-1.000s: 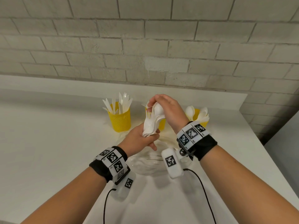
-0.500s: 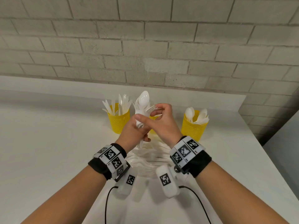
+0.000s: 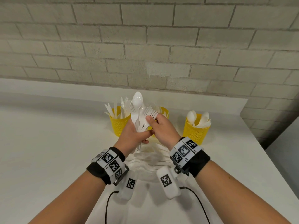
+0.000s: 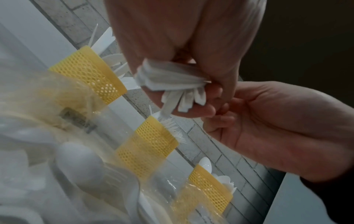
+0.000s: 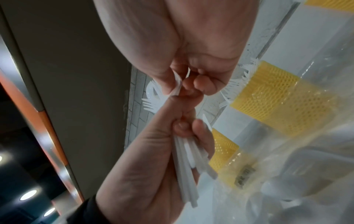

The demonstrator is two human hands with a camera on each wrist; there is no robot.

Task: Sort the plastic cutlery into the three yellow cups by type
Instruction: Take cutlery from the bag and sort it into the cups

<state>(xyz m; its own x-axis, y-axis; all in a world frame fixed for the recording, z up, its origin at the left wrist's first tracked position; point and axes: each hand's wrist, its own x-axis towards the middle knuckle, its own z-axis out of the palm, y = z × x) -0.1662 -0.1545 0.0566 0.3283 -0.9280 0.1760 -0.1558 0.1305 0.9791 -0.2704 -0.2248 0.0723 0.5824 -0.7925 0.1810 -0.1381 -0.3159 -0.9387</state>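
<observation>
My left hand [image 3: 137, 135] grips a bundle of white plastic cutlery [image 3: 139, 117] by the handles, upright above the table, a spoon [image 3: 137, 99] sticking out on top. My right hand [image 3: 153, 122] pinches the forks [image 3: 150, 111] fanned out at the bundle's right side. Behind stand three yellow mesh cups: the left cup [image 3: 119, 125] holds knives, the middle cup [image 3: 165, 110] is mostly hidden by my hands, the right cup [image 3: 195, 132] holds spoons. In the left wrist view the handle ends [image 4: 172, 81] poke out of my fist. The right wrist view shows fingertips [image 5: 172, 86] pinching a white piece.
A clear plastic bag [image 3: 150, 160] with more white cutlery lies on the white table [image 3: 48, 143] just under my hands. A pale brick wall [image 3: 145, 46] runs behind the cups. The table's right edge [image 3: 265, 152] lies close beyond the right cup.
The bundle has turned upright, and the spoon now stands on top. My right hand has come off the top and pinches the forks at the side.
</observation>
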